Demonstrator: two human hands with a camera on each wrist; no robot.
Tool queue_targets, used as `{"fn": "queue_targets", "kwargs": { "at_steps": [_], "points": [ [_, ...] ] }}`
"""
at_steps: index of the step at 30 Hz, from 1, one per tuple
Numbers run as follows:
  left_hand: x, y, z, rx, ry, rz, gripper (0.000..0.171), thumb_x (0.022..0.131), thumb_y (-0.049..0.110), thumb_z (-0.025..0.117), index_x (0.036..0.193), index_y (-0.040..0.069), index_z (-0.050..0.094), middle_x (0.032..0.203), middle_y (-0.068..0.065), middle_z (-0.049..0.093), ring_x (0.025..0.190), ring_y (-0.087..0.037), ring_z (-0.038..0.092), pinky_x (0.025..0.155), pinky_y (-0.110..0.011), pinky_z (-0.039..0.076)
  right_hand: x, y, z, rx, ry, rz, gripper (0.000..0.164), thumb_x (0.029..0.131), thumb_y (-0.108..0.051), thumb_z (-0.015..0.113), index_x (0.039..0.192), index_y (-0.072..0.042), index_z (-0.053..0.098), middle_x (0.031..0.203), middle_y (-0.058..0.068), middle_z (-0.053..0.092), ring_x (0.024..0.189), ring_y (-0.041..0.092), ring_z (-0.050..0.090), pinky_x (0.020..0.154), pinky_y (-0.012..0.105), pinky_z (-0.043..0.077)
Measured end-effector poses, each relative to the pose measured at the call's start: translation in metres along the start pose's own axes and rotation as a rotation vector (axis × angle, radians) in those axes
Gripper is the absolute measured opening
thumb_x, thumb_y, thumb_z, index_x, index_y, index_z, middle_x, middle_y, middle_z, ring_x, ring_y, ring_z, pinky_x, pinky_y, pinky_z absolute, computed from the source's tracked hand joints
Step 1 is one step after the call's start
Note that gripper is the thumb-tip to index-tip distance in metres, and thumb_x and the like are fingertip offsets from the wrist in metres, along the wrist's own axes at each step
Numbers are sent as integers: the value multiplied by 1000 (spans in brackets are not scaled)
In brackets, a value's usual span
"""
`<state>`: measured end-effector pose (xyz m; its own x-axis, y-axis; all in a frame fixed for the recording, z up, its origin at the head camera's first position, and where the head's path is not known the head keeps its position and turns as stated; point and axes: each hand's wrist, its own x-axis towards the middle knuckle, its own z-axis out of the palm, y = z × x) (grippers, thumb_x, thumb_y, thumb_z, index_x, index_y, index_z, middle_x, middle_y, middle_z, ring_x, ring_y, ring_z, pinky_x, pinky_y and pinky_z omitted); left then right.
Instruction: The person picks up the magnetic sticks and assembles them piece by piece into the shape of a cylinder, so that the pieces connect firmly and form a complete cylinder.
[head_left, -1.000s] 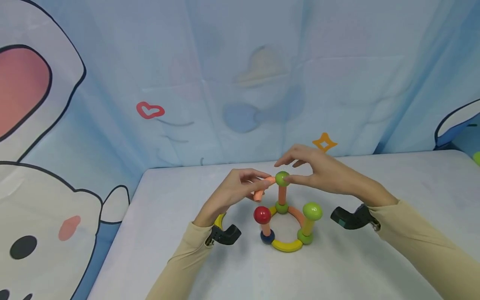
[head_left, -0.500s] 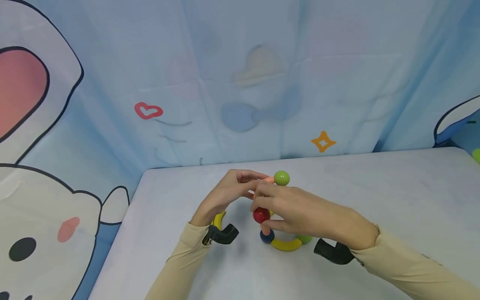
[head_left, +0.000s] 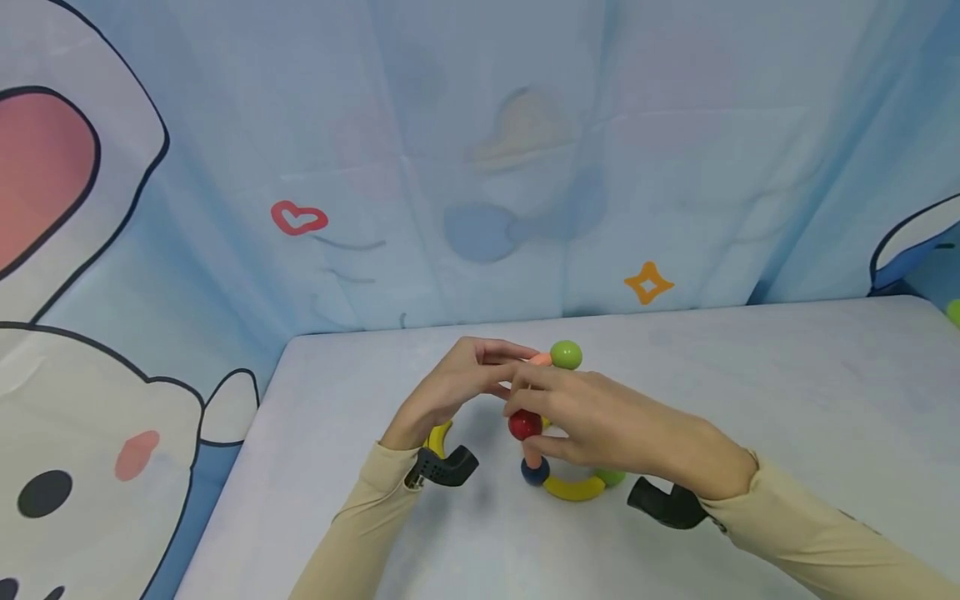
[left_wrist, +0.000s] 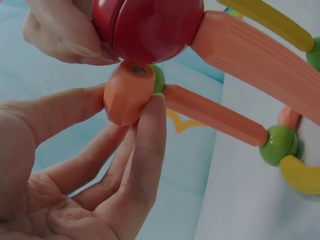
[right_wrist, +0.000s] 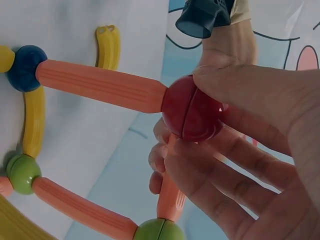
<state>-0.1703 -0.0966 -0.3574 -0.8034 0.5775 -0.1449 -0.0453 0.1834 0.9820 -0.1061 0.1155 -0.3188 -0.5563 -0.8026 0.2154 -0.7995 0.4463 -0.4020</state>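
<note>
In my left hand (head_left: 450, 392), thumb and fingers pinch an orange curved stick (left_wrist: 127, 95), whose end shows a small metal disc in the left wrist view. Its other end meets the upper green ball (head_left: 566, 355), which tops an upright orange stick (left_wrist: 215, 115). My right hand (head_left: 622, 421) grips the red ball (right_wrist: 192, 107) between thumb and fingers. That ball caps another orange upright (right_wrist: 102, 85) rising from a dark blue ball (head_left: 535, 472). In the left wrist view, the curved stick's free end is right at the red ball's underside.
The base ring includes a yellow curved stick (head_left: 573, 489) and a green ball (head_left: 610, 477), partly behind my right hand. A loose yellow curved piece (right_wrist: 108, 47) lies on the white table (head_left: 360, 367) beside my left wrist. A blue printed curtain (head_left: 420, 275) hangs behind the table.
My right hand has moved from the upper green ball down and left to the red ball, which it now grips. My left hand has stayed nearly still with the curved stick.
</note>
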Motion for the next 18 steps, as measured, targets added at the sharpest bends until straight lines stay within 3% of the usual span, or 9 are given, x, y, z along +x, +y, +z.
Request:
{"fn": "queue_targets", "kwargs": {
  "at_steps": [11, 15, 18],
  "points": [
    [0, 0, 0, -9, -4, 17, 34, 103, 11, 64, 133, -4, 68, 128, -15, 72, 103, -21, 72, 85, -38, 62, -1, 2, 1, -19, 32, -30, 20, 89, -10, 85, 103, -14, 71, 113, -3, 60, 87, 5, 62, 74, 27, 57],
    [0, -1, 0, -32, 0, 4, 35, 102, 11, 65, 133, -5, 67, 121, -16, 74, 96, -18, 71, 84, -38, 61, -5, 4, -8, 60, 23, 34, 20, 94, -15, 80, 113, -17, 72, 120, -5, 60, 86, 4, 63, 73, 28, 57],
    [0, -2, 0, -47, -1, -11, 35, 101, 11, 66, 133, -5, 66, 116, -16, 75, 93, -18, 70, 85, -39, 62, -10, 7, -21, 105, 65, 74, 22, 97, -17, 77, 118, -19, 73, 120, -10, 59, 86, 2, 60, 72, 27, 56]
  ]
}}
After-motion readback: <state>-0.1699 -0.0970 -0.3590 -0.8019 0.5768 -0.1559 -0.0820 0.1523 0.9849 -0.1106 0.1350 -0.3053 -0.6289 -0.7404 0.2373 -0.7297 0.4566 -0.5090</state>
